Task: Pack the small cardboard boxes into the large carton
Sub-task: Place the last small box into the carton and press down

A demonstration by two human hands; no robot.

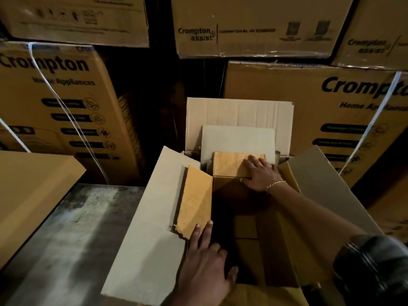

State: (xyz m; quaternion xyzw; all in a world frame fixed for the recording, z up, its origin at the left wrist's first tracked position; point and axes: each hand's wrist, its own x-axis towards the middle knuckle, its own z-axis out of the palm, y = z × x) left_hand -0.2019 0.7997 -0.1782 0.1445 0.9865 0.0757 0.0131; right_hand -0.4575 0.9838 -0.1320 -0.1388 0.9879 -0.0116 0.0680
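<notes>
The large carton stands open in front of me, its flaps spread outward. One small cardboard box sits at the carton's far end; my right hand lies on its top with the thumb hooked over its near edge. Another small cardboard box stands against the carton's left wall. My left hand touches that box's near end with straight fingers. The carton's inside is dark; more boxes low down show only dimly.
A pale cardboard sheet stands upright behind the far small box. Big printed appliance cartons are stacked all around at left, back and right. A bare metal surface lies left of the carton, with a plain carton at its edge.
</notes>
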